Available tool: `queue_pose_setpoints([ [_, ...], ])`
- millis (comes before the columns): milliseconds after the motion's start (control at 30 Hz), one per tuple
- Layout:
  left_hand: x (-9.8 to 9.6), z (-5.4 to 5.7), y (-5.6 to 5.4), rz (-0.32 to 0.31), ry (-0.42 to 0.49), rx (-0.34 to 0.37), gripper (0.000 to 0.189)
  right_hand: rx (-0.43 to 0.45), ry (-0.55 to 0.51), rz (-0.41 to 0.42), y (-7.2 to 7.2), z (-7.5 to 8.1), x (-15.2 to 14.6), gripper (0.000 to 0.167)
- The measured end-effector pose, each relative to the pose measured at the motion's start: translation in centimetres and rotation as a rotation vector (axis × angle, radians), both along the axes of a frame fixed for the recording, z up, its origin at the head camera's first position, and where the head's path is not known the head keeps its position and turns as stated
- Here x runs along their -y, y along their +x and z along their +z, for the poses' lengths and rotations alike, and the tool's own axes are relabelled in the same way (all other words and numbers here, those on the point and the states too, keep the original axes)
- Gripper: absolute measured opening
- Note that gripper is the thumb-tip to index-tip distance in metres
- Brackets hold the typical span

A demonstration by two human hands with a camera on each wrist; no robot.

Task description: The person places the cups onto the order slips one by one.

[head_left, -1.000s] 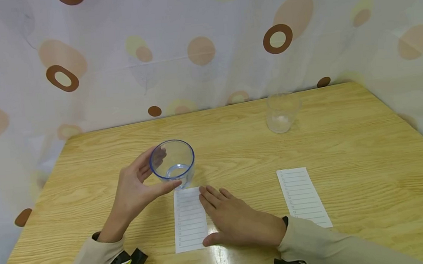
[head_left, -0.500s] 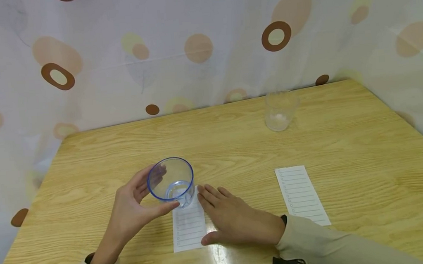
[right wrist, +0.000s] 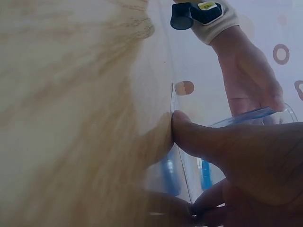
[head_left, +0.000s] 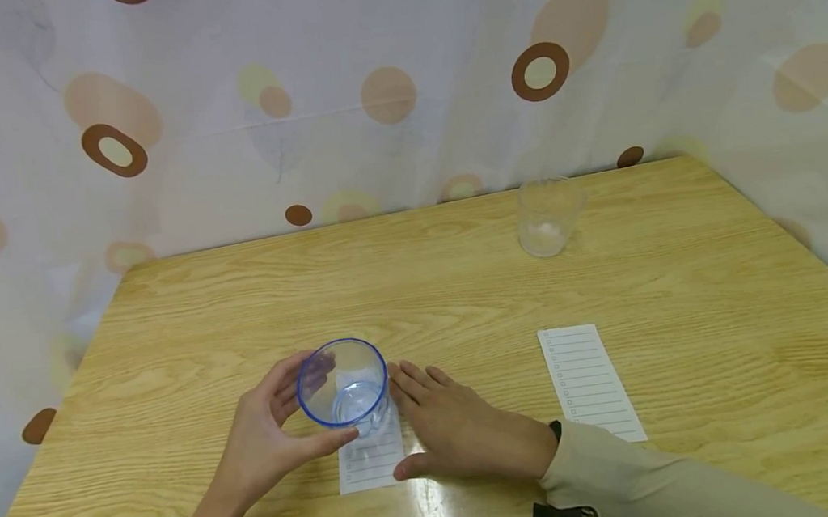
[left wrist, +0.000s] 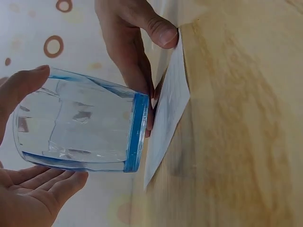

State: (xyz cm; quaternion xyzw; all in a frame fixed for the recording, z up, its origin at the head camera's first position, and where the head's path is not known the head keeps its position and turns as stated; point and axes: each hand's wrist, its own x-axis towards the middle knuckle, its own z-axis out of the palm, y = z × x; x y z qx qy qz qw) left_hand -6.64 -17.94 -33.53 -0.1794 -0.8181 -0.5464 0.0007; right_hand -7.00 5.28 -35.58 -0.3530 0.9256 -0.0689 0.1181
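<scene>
My left hand (head_left: 268,440) holds a clear glass (head_left: 348,393) with a blue rim, thumb on the near side and fingers on the far side. The glass is over the upper part of a lined paper slip (head_left: 370,463); in the left wrist view its thick blue-tinted base (left wrist: 136,132) sits just above the sheet, with a small gap. My right hand (head_left: 464,429) rests along the slip's right edge, fingers extended, thumb near the lower corner. The right wrist view shows its thumb (right wrist: 199,137) at the paper's edge, with the glass partly hidden behind.
A second lined slip (head_left: 590,382) lies to the right, beside my right forearm. Farther back stands another clear glass (head_left: 548,219). The wooden table (head_left: 715,283) ends at a dotted curtain (head_left: 464,149) behind.
My left hand has carried the glass toward me, from behind the slip's far end to over its upper half, and lower. The right hand stays in place on the slip.
</scene>
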Motion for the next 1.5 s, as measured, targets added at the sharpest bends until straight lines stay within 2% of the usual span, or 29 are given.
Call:
queue_pose_setpoints([
  [333,-0.3,-0.9,0.1,-0.009,0.015,0.02,0.08,0.012,-0.016,-0.005,0.0,0.0,-0.1,0.098],
  [733,-0.1,-1.2,0.1,-0.028,0.026,0.062,0.081,0.028,-0.011,-0.018,-0.1,0.0,-0.1,0.098],
  [1033,0.0,-1.3,0.3,-0.032,0.031,0.047,0.082,0.043,-0.016,-0.016,0.0,0.1,0.0,0.098],
  [1200,0.1,-1.3,0.4,-0.061,0.035,0.033,0.084,0.057,-0.051,-0.013,0.0,0.3,-0.2,0.098],
  [1367,0.2,-0.6,0.4,-0.072,0.008,-0.025,0.089,0.077,-0.141,-0.049,-0.2,0.9,-1.6,0.092],
  [1433,0.0,0.0,0.5,-0.055,-0.008,-0.095,0.089,0.069,-0.171,-0.074,-0.4,1.5,-2.4,0.09],
  [1500,-0.3,0.7,0.6,-0.03,-0.033,-0.195,0.087,0.05,-0.199,-0.103,-0.8,2.2,-3.3,0.087],
])
